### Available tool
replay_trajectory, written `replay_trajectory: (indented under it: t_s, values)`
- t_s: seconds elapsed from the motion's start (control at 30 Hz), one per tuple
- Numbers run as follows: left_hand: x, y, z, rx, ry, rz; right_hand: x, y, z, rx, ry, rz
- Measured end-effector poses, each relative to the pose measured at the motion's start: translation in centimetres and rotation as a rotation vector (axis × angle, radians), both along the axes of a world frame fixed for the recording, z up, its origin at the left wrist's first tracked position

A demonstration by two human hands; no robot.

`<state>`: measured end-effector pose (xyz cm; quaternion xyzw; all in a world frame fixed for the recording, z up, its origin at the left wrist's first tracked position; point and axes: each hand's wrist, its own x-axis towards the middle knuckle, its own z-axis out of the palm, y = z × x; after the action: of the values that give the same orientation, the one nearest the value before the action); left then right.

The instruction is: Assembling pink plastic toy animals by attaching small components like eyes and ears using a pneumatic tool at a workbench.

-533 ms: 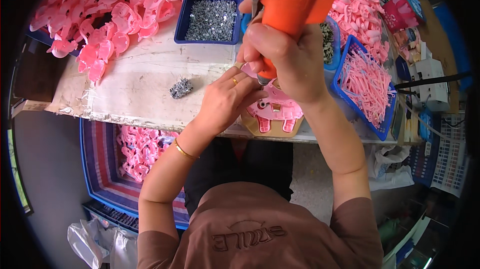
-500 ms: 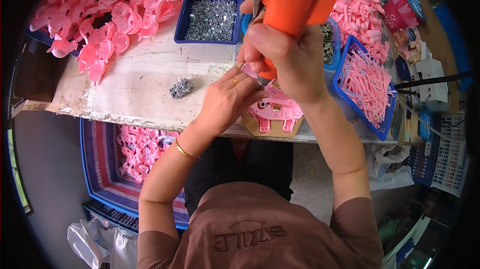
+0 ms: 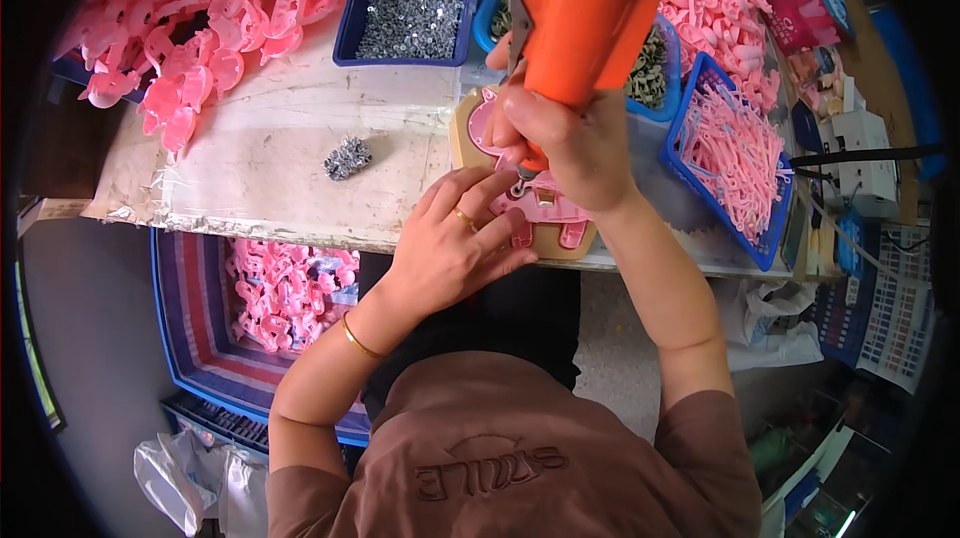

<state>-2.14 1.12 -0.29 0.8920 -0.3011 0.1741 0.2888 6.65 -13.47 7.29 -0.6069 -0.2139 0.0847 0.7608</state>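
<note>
My right hand is wrapped round an orange power screwdriver, which points down with a finger near its lever. The tip reaches a round metal-edged hole in a pink plastic part. That part lies in a tan shaped holder at the table's front edge. My left hand rests beside the tip, fingers stretched and apart over the holder's left side; its fingertips partly cover the pink part. It wears a ring and a bracelet. A small heap of screws lies to its left.
At the back, a dark blue tray holds many screws. Light blue tubs stand behind the screwdriver. A blue basket of thin pink pieces stands right. Pink shells pile up at far left. Below the table, a striped-lined bin holds pink parts.
The screwdriver tip has moved from beyond the round hole down to it. My left hand has shifted nearer the front, uncovering more of the holder's far side. The whole view has shifted slightly.
</note>
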Motion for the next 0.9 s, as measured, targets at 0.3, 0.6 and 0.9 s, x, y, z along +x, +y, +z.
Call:
replay_trajectory:
  t_s: [0.3, 0.6, 0.9]
  values:
    - [-0.2, -0.3, -1.0, 0.055, 0.028, 0.072, 0.4, 0.1, -0.6, 0.023, -0.001, -0.02]
    - [0.2, -1.6, -0.4, 0.106, 0.071, 0.072, -0.8, -5.2, -0.1, -0.181, -0.114, -0.244]
    - [0.8, -2.7, -0.9, 0.137, 0.061, 0.079, -0.8, -5.8, -1.4, -0.159, -0.111, -0.252]
